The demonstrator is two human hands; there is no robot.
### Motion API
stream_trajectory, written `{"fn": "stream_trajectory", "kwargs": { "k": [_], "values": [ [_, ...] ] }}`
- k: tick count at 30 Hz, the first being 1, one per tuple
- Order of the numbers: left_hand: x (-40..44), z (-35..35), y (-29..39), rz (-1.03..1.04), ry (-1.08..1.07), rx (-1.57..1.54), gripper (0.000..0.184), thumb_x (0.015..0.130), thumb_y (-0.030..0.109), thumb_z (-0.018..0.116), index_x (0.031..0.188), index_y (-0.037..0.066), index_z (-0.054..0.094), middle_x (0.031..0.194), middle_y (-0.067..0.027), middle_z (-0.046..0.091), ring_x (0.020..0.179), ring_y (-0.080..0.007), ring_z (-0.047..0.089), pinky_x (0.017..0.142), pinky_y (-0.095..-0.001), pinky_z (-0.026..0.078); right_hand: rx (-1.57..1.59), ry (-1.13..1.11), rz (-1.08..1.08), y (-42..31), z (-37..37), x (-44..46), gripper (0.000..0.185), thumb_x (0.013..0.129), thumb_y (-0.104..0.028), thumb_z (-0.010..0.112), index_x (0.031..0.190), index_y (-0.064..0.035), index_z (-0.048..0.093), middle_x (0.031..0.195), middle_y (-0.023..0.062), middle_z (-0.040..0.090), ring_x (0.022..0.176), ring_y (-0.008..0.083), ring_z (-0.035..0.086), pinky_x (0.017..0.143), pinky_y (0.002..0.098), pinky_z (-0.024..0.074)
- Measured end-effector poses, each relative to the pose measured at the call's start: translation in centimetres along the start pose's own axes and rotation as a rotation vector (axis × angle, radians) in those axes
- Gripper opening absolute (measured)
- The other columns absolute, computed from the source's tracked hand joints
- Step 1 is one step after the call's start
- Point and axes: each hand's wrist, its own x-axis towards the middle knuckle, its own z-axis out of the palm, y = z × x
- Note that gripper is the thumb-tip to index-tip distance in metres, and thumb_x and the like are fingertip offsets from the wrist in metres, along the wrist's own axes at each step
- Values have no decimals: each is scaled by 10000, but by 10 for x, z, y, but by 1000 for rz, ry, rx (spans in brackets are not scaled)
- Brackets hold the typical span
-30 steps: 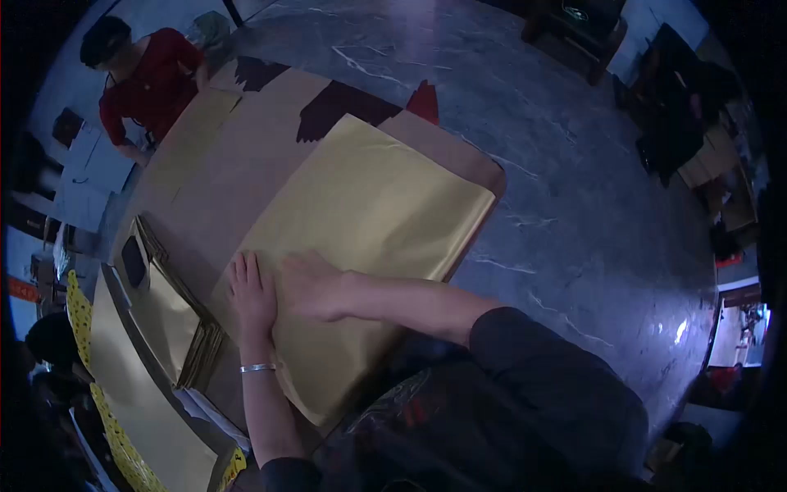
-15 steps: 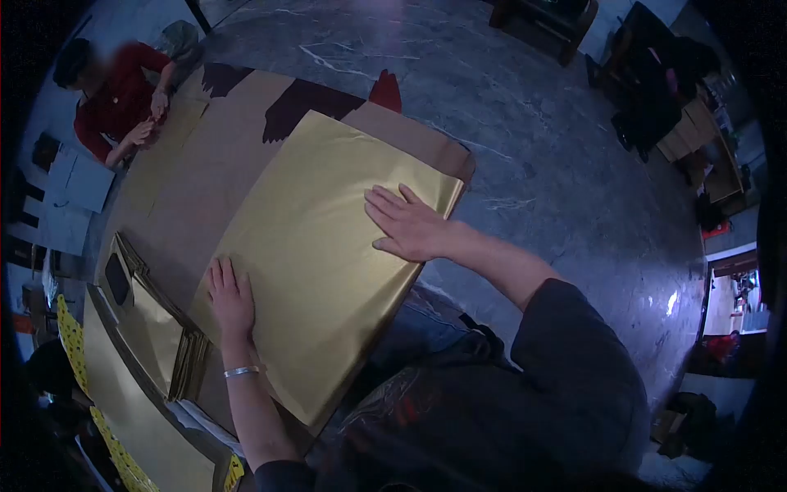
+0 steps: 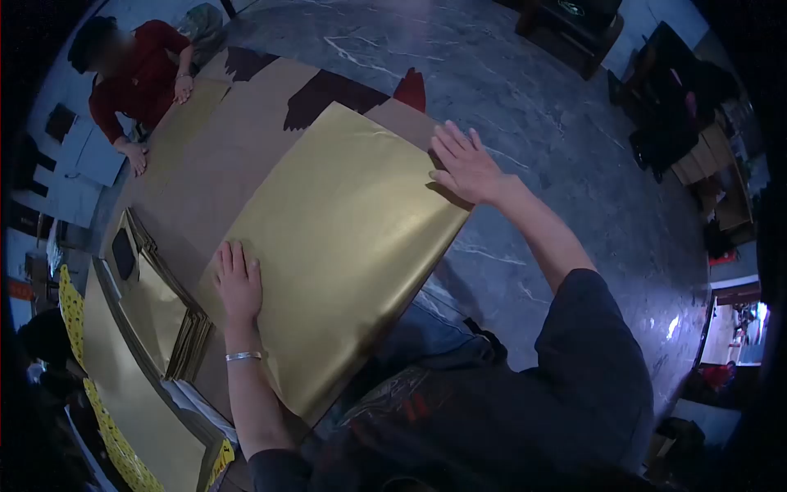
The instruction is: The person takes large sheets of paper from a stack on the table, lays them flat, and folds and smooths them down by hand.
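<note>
A large sheet of gold paper (image 3: 344, 230) lies before me on the brown-covered table (image 3: 201, 184), its near edge curving down toward my lap. My left hand (image 3: 238, 280) rests flat by the sheet's left side, fingers stretched out. At the far right corner, my right hand (image 3: 466, 166) is spread open along the paper's edge. Neither hand grips anything. Left of my left hand sits a stack of folded gold paper (image 3: 168, 316) with a dark phone-like object (image 3: 123, 254) on top.
Across the table a person in red (image 3: 146, 78) has both hands on another gold sheet (image 3: 184, 127). Dark patches (image 3: 326, 96) mark the table's far side. Yellow patterned material (image 3: 115, 439) hangs along the left edge. A dark chair (image 3: 574, 29) stands beyond on the marble floor.
My right hand has slid outward from the sheet's surface to its right corner. My left hand stays nearly in place. The other person's hands have moved apart onto their sheet.
</note>
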Motion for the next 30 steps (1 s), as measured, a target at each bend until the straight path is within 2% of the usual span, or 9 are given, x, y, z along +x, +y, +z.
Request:
{"fn": "stream_trajectory", "kwargs": {
  "k": [9,13,14,15,18,22,25,28,30],
  "values": [
    [-1,-6,8,-11,-28,-4,599,971,388,470,1493,122,342,1584,-121,261,1476,-331,183,1131,-606,196,274,-24,-458,-200,10,103,663,999,-507,334,1483,-53,330,1591,159,204,1495,302,107,1198,521,113],
    [-1,-3,4,19,-15,43,610,972,402,461,1503,137,319,1581,-129,263,1472,-333,193,1133,-579,213,287,-39,-402,-187,14,121,633,1002,-518,308,1483,-108,358,1588,138,220,1493,289,117,1191,530,116],
    [-3,2,3,47,93,33,544,965,373,492,1446,132,413,1533,-143,338,1425,-349,286,1117,-559,254,235,-29,-317,-174,11,122,632,1002,-522,306,1489,-123,353,1595,124,208,1494,277,113,1193,522,110],
    [-5,1,5,46,95,31,544,965,373,492,1446,132,413,1533,-143,338,1425,-349,286,1117,-559,254,246,-18,-265,-161,18,127,631,1000,-521,314,1491,-127,349,1598,121,199,1494,279,114,1193,522,108],
    [-11,-4,17,-35,219,-173,386,902,312,613,1217,89,591,1342,-134,508,1234,-341,475,1027,-495,372,284,-17,-150,-127,23,132,645,992,-522,336,1503,-128,325,1607,116,177,1493,285,112,1195,521,91],
    [-14,-9,38,63,218,-220,444,840,307,670,1220,94,587,1330,-132,509,1233,-336,477,1013,-476,377,141,-103,-120,-135,-3,134,623,987,-517,354,1468,-123,391,1590,167,191,1484,353,106,1174,586,99],
    [-13,-10,48,113,248,-204,438,841,308,659,1223,106,587,1326,-127,508,1228,-340,477,1013,-513,362,261,60,-249,-167,-5,141,572,983,-476,382,1412,-106,455,1538,189,280,1476,361,127,1158,585,148],
    [-13,-9,48,192,148,-115,503,878,353,610,1329,144,537,1455,-154,416,1358,-391,364,1062,-614,283,265,-33,-370,-204,-10,154,553,979,-461,407,1386,-93,472,1511,194,309,1458,370,175,1142,575,198],
    [-11,-13,50,187,40,-147,545,893,368,595,1388,164,496,1524,-152,346,1417,-398,284,1099,-638,225,364,108,-329,-229,10,160,565,977,-471,407,1388,-89,469,1512,196,312,1455,362,192,1141,558,207]
  ]
}}
